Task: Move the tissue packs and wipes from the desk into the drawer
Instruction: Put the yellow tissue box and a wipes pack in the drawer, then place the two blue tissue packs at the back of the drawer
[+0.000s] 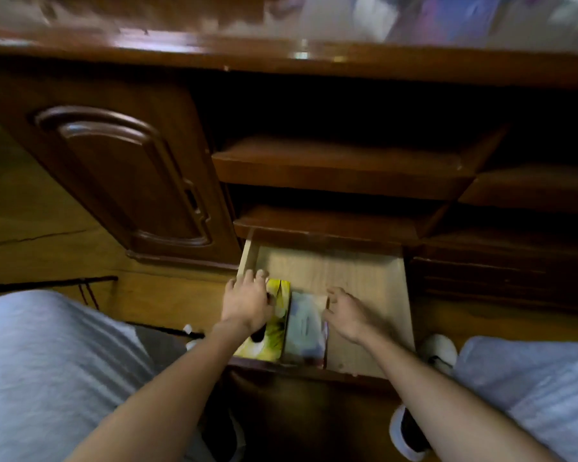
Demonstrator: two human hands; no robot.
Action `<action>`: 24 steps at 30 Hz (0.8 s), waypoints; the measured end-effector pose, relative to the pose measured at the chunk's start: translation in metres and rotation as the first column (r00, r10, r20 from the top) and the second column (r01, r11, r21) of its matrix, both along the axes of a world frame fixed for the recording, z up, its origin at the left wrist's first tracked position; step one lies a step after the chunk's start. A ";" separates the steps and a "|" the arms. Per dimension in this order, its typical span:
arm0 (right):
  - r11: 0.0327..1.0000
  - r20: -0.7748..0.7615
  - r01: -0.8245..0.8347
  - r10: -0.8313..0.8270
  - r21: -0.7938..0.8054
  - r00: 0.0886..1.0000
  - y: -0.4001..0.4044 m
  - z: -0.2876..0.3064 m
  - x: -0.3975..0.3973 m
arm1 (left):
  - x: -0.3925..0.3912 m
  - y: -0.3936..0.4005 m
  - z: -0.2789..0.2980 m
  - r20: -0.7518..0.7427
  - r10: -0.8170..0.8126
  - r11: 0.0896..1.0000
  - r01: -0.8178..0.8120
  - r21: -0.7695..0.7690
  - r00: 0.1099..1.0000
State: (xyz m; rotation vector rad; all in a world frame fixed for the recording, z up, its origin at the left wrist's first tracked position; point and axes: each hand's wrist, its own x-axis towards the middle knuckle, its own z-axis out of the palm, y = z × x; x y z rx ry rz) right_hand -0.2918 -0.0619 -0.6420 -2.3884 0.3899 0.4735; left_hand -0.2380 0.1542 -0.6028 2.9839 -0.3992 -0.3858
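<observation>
Drawer (364,278), lower centre of frame, stands pulled out from the desk (281,58). Two items lie side by side against its left wall, at the near end: a yellow tissue pack (274,338) hard against the wall, and a pale wipes pack (306,328) touching its right side. Packing them tight to one side looks deliberate, leaving the right half of the drawer floor bare for further items

Left hand (246,303) rests on top of the yellow pack, fingers spread and reaching over the left wall; it appears to press the pack down and steady it, not to grip it. Right hand (346,313) sits just right of the wipes pack, fingers loosely extended, holding nothing; whether it touches the pack's edge cannot be told, the frame being blurred

Desk top along the upper edge of the frame is smeared by motion; pale and purple shapes at upper right cannot be identified, so what remains to be moved is not confirmed
</observation>
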 end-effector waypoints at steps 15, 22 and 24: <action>0.937 0.928 0.341 -0.057 -0.078 0.367 -0.084 0.392 0.127 | 0.134 -0.091 0.367 0.830 0.148 0.859 0.347 -0.378 0.537; 0.903 0.706 0.354 -0.085 -0.244 0.703 -0.129 0.382 0.215 | 0.223 -0.131 0.371 0.635 0.033 0.901 0.252 -0.353 0.772; 0.867 0.678 0.381 -0.071 -0.320 0.732 -0.147 0.390 0.242 | 0.248 -0.149 0.374 0.609 -0.016 0.912 0.262 -0.316 0.793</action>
